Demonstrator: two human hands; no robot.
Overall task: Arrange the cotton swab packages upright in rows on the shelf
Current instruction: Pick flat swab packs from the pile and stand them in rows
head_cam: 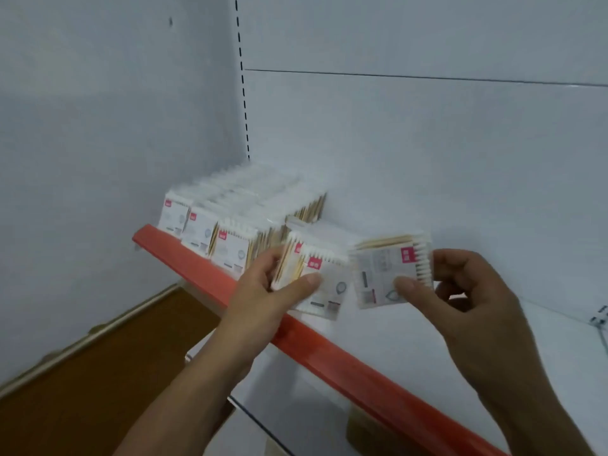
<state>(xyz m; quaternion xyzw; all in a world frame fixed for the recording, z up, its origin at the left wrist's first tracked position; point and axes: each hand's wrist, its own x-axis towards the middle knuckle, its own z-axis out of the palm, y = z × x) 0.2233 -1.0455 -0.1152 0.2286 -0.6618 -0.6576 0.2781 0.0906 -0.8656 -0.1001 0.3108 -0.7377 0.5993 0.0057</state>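
Several cotton swab packages (230, 222) stand upright in rows at the left end of a white shelf (411, 327) with an orange-red front edge. My left hand (266, 291) grips a package (324, 284) standing at the front of the fourth row, thumb on its face. My right hand (467, 291) holds another package (385, 274) turned sideways, its swab tips pointing right, just to the right of the left-hand package and above the shelf.
The orange-red shelf lip (329, 353) runs diagonally from upper left to lower right. White back panels (427, 143) and a slotted upright (243, 93) stand behind. A brown floor (98, 373) lies below left. A metal bracket (600, 315) shows at the right edge.
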